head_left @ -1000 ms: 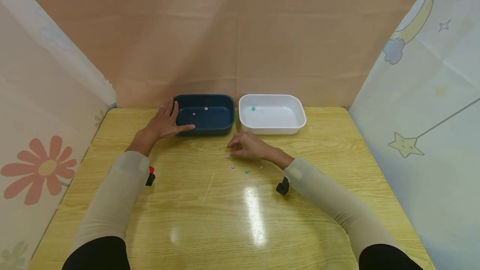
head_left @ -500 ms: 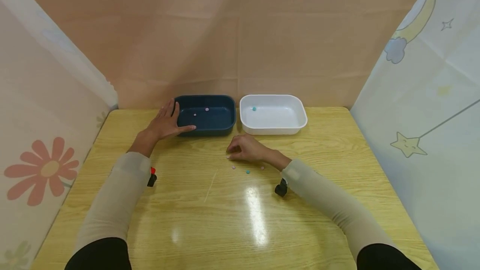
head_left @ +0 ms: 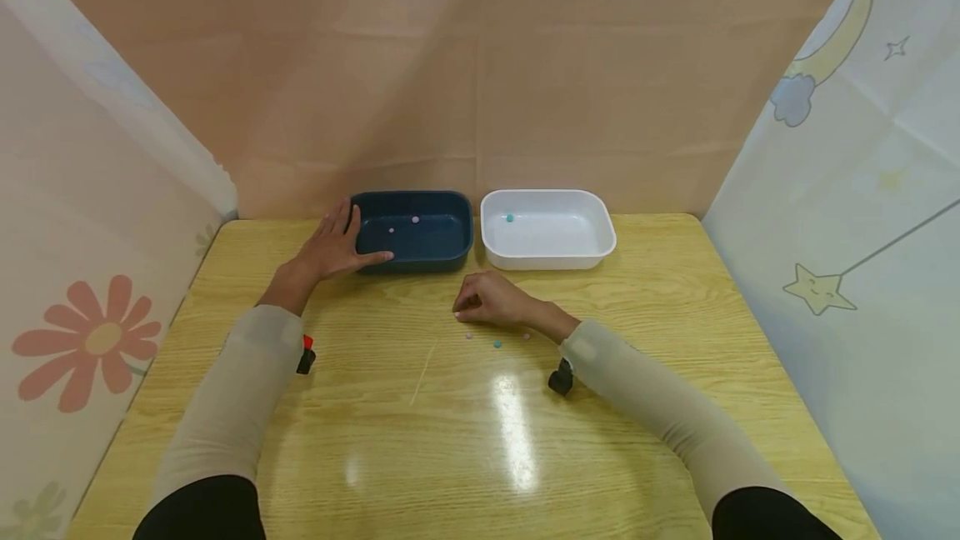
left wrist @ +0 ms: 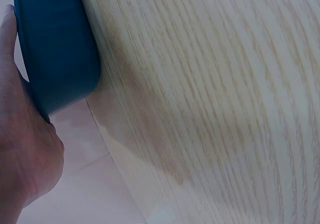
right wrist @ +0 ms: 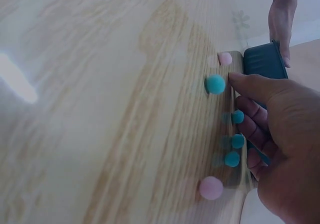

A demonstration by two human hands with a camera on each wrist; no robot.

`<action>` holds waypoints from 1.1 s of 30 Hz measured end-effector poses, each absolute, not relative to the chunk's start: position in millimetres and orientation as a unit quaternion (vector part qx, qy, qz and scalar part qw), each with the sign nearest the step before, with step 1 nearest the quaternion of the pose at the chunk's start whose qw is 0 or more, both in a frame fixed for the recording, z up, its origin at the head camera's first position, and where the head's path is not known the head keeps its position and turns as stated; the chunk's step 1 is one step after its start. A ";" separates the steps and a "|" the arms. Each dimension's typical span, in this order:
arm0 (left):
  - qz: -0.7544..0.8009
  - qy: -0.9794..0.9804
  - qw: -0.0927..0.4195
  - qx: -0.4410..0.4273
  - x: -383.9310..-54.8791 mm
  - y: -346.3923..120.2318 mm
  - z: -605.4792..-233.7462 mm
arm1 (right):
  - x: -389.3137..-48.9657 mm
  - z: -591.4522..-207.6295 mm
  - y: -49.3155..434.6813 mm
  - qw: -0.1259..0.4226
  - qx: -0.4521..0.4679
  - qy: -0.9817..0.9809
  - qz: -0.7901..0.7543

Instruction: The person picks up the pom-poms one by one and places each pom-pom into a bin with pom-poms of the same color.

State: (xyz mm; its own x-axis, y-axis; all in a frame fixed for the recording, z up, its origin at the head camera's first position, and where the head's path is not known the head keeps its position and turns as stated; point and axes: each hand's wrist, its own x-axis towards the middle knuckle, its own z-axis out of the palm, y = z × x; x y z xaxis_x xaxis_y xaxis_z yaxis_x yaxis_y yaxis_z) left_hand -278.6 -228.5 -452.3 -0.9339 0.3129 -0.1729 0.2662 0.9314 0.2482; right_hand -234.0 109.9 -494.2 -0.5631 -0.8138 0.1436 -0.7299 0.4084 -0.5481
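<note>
My left hand (head_left: 330, 248) rests spread against the left end of the dark blue container (head_left: 442, 261), its thumb along the front rim. My right hand (head_left: 495, 298) is low over the table before the containers, thumb and index fingertips together on a small pink pom-pom, mostly hidden. Beside it lie a pink pom-pom (head_left: 469, 336), a teal pom-pom (head_left: 497, 344) and another pink pom-pom (head_left: 527, 337). The right wrist view shows more teal pom-poms (right wrist: 237, 141) by the curled fingers. Two pink pom-poms (head_left: 416, 220) are inside the blue container.
A white container (head_left: 549, 262) stands just right of the blue one, with a teal pom-pom (head_left: 510, 218) inside. Both are at the back of the wooden table (head_left: 420, 440), against a tan cloth backdrop (head_left: 480, 65). Patterned cloths hang left and right.
The right hand has lowered slightly toward the front and its thumb and fingertips have come together on the pink pom-pom that lay below them. The left hand has stayed at the blue container.
</note>
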 end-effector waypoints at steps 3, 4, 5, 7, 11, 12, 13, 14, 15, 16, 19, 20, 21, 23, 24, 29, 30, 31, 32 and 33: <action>0.115 0.977 0.102 0.149 -278.9 -227.3 -452.9 | -232.6 -494.1 110.4 0.075 -0.460 0.836 -0.290; 0.116 0.977 0.100 0.148 -279.1 -226.9 -453.1 | -232.4 -494.2 110.7 0.074 -0.460 0.836 -0.290; 0.116 0.977 0.098 0.150 -279.2 -226.7 -453.4 | -232.2 -494.2 111.0 0.073 -0.461 0.836 -0.290; 0.115 0.977 0.098 0.150 -279.5 -226.5 -454.0 | -232.0 -494.2 111.6 0.072 -0.461 0.836 -0.289; 0.110 0.978 0.094 0.149 -279.4 -226.5 -454.1 | -232.4 -494.9 112.0 0.070 -0.459 0.838 -0.287; 0.110 0.978 0.094 0.149 -279.3 -226.2 -453.7 | -232.5 -495.2 112.0 0.069 -0.459 0.838 -0.288; 0.110 0.978 0.094 0.149 -279.0 -225.8 -453.3 | -232.8 -495.7 112.0 0.069 -0.458 0.838 -0.288; 0.109 0.978 0.093 0.149 -278.9 -225.7 -453.1 | -233.1 -496.2 112.1 0.068 -0.458 0.838 -0.287; 0.110 0.978 0.094 0.149 -278.9 -225.4 -452.9 | -233.5 -496.6 112.2 0.068 -0.459 0.838 -0.287; 0.109 0.978 0.094 0.149 -278.8 -225.4 -452.9 | -234.0 -497.2 112.3 0.066 -0.460 0.838 -0.285; 0.109 0.978 0.094 0.148 -278.8 -225.9 -453.5 | -235.0 -498.0 112.6 0.063 -0.462 0.838 -0.284; 0.109 0.979 0.093 0.147 -278.9 -226.4 -454.0 | -235.2 -498.0 112.7 0.062 -0.463 0.838 -0.283; 0.109 0.979 0.094 0.146 -279.1 -226.9 -454.6 | -235.4 -498.1 112.7 0.061 -0.464 0.838 -0.282; 0.108 0.979 0.094 0.145 -279.4 -227.6 -455.3 | -235.2 -497.4 112.4 0.059 -0.464 0.838 -0.281; 0.109 0.979 0.095 0.145 -279.6 -227.8 -455.6 | -235.0 -496.9 112.3 0.060 -0.463 0.838 -0.282; 0.108 0.978 0.097 0.149 -279.6 -228.3 -455.6 | -233.9 -491.4 111.4 0.064 -0.453 0.844 -0.282; 0.107 0.978 0.098 0.150 -279.5 -228.3 -455.3 | -233.8 -489.8 111.0 0.065 -0.451 0.845 -0.281; 0.105 0.978 0.099 0.149 -279.4 -228.6 -455.2 | -233.9 -488.0 110.6 0.065 -0.449 0.846 -0.280; 0.104 0.978 0.099 0.150 -279.4 -228.6 -454.9 | -234.0 -486.2 110.1 0.064 -0.448 0.847 -0.279; 0.103 0.978 0.100 0.149 -279.1 -228.8 -454.5 | -234.2 -484.4 109.7 0.062 -0.447 0.848 -0.279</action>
State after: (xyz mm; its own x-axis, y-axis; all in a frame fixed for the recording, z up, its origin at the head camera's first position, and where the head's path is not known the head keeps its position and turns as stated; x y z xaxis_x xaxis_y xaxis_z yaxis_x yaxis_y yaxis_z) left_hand -279.1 -228.8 -454.5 -0.9358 0.3117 -0.1647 0.2706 0.9345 0.2311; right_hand -234.2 109.7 -484.4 -0.5920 -0.7930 0.1438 -0.7236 0.4445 -0.5281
